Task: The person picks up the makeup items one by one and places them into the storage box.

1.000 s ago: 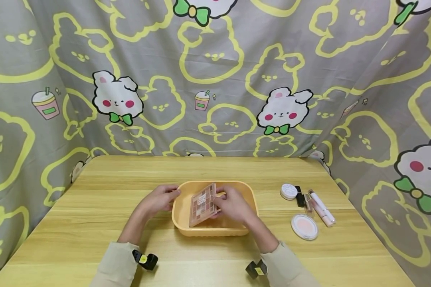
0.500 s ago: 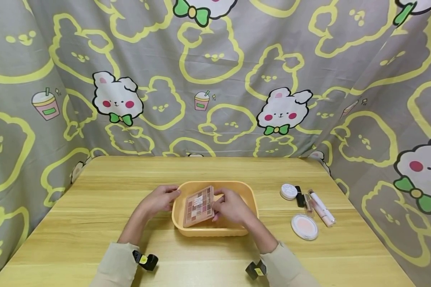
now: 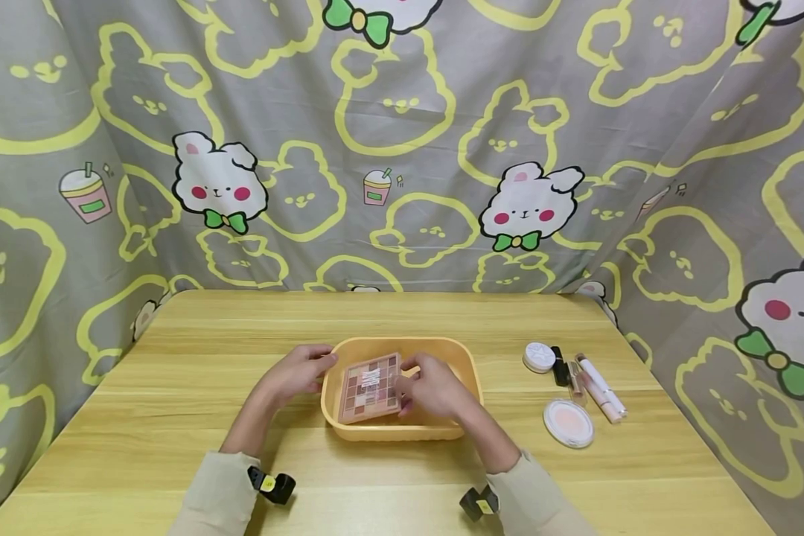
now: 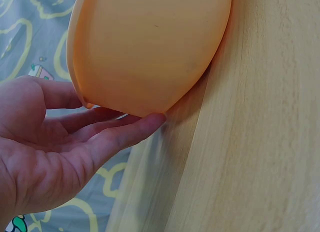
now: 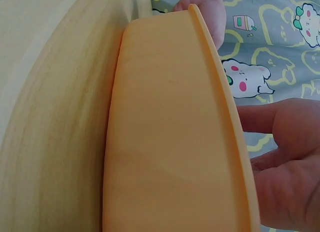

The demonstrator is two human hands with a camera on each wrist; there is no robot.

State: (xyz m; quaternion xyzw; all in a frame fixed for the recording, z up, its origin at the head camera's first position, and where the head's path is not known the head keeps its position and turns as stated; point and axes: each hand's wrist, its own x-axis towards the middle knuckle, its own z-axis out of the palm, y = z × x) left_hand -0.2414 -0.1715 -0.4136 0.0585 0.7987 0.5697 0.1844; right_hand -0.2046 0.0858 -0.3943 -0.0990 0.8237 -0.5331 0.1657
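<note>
Your right fingers (image 3: 410, 385) pinch tilted palette (image 3: 368, 388) in bin (image 3: 402, 434) — may drop if pinch slips; left fingers (image 4: 127, 133) grip bin's left end.

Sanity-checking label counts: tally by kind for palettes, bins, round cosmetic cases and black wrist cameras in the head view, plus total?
Eyeshadow palette: 1
Orange plastic bin: 1
Round cosmetic cases: 2 (white-lidded case, pale pink compact)
Wrist cameras: 2 (left wrist camera, right wrist camera)
Total: 6
</note>
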